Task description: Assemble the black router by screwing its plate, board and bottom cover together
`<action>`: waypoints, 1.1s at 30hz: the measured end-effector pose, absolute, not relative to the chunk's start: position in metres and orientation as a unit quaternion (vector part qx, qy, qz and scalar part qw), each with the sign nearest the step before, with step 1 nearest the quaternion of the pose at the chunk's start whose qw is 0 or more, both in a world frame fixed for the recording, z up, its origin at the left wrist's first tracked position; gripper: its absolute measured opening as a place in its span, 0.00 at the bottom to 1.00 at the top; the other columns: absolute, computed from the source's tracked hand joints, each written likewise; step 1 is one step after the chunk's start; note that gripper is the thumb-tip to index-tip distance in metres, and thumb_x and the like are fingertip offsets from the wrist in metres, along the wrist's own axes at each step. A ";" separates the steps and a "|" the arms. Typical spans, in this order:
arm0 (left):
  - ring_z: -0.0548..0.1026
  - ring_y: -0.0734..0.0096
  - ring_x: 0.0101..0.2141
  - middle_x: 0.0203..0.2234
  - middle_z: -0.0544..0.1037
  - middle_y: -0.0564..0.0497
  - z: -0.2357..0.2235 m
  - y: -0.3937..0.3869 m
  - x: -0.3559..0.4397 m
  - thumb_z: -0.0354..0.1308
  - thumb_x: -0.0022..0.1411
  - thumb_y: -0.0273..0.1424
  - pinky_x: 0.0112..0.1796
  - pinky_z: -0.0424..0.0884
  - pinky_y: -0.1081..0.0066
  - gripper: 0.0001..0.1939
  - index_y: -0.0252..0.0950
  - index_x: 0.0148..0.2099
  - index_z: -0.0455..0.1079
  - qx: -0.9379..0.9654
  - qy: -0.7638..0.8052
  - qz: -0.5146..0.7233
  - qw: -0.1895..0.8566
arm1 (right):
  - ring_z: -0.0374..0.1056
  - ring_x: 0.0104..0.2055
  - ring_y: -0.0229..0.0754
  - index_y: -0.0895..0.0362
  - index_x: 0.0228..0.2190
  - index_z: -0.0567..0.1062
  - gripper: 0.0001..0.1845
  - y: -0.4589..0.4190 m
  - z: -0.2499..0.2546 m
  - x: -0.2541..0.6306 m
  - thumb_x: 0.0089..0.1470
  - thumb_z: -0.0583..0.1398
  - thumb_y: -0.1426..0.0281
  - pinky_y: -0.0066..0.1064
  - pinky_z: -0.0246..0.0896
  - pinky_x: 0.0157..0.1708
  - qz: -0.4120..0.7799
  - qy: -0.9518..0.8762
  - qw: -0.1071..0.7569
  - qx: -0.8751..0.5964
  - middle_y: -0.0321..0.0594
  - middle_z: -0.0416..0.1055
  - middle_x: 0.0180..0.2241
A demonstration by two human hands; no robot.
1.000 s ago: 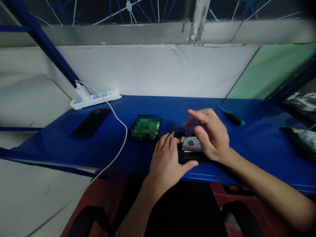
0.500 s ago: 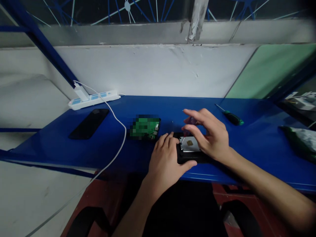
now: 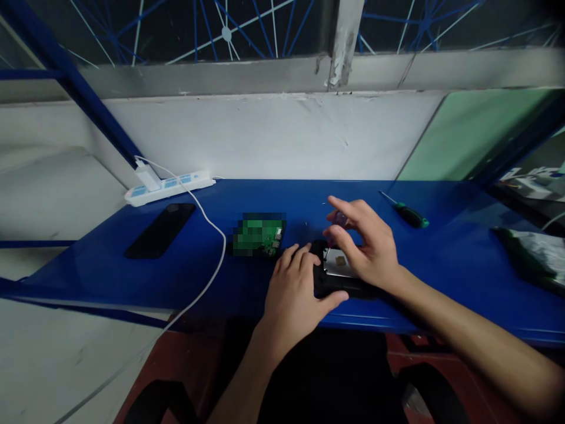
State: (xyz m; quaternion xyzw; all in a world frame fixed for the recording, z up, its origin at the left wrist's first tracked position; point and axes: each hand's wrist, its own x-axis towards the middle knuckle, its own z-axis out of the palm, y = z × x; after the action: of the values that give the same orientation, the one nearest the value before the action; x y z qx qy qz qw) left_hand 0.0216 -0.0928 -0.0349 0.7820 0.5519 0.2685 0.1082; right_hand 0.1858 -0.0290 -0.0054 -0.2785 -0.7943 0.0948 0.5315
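Near the worktop's (image 3: 132, 282) front edge, the left hand (image 3: 293, 294) steadies a black case (image 3: 324, 285), fingers loosely spread; the right hand (image 3: 375, 244) pinches a purple screwdriver (image 3: 339, 218). Screw-turning seems underway, calling for steady pressure.

Glossy blue tabletop (image 3: 260, 194), smooth shiny metal plate (image 3: 336, 270), matt black case (image 3: 348, 287), plastic by its look

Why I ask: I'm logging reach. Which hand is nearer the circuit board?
Left hand, just beside the board; the right hand is farther right, over the black case.
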 end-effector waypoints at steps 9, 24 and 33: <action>0.63 0.45 0.63 0.58 0.72 0.42 -0.037 -0.094 0.023 0.72 0.53 0.47 0.60 0.64 0.45 0.27 0.39 0.46 0.66 0.773 0.563 0.272 0.107 | 0.64 0.24 0.35 0.50 0.57 0.69 0.23 0.012 0.001 0.220 0.61 0.60 0.62 0.31 0.65 0.23 0.103 -0.683 0.587 -0.422 0.36 0.68 0.36; 0.66 0.44 0.60 0.56 0.73 0.41 -0.037 -0.092 0.023 0.71 0.54 0.44 0.57 0.66 0.42 0.24 0.39 0.46 0.66 0.766 0.572 0.282 0.087 | 0.76 0.39 0.57 0.54 0.55 0.73 0.26 0.043 -0.031 0.279 0.64 0.50 0.56 0.43 0.67 0.30 -0.087 -0.718 0.102 -0.683 0.53 0.73 0.50; 0.66 0.46 0.61 0.56 0.73 0.41 -0.035 -0.092 0.023 0.71 0.53 0.41 0.58 0.65 0.43 0.24 0.39 0.46 0.66 0.770 0.571 0.273 0.080 | 0.72 0.40 0.47 0.57 0.49 0.75 0.20 0.034 -0.014 0.280 0.63 0.56 0.57 0.40 0.71 0.39 -0.066 -0.808 0.319 -0.490 0.45 0.72 0.37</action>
State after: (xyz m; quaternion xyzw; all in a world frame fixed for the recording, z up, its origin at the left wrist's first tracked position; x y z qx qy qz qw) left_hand 0.0228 -0.0923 -0.0348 0.7702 0.5710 0.2728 0.0797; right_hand 0.2796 0.0342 -0.0145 -0.4902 -0.8084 -0.0662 0.3191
